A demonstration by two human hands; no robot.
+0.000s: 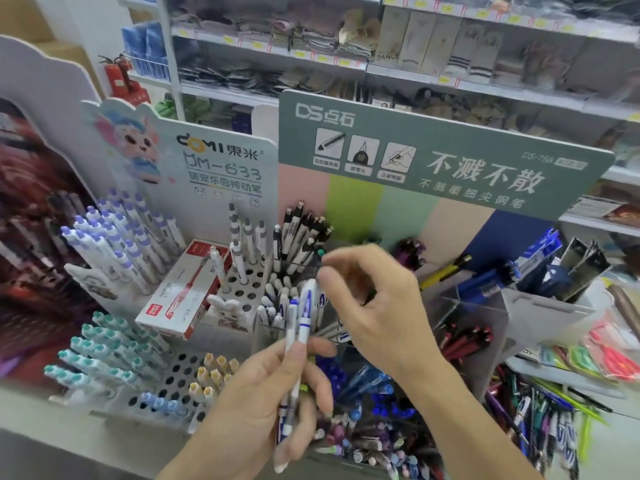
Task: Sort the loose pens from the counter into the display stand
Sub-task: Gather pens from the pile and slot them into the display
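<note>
Two white-and-blue pens (298, 336) are being gripped by curled left hand (266, 400); right hand (374, 299) is being held above stand compartment (294, 306), fingertips pinched, contents unclear.

White header card (221, 161) reads "DM-633"; green one (450, 157), "DS-758".

My left hand (277, 396) holds pens (298, 327) upright before the stand (446, 157); my right hand (377, 306) is just right of their tips. A box (183, 292) lies on the rack (242, 289) to the left. Loose pens (533, 414) lie at right.
</note>
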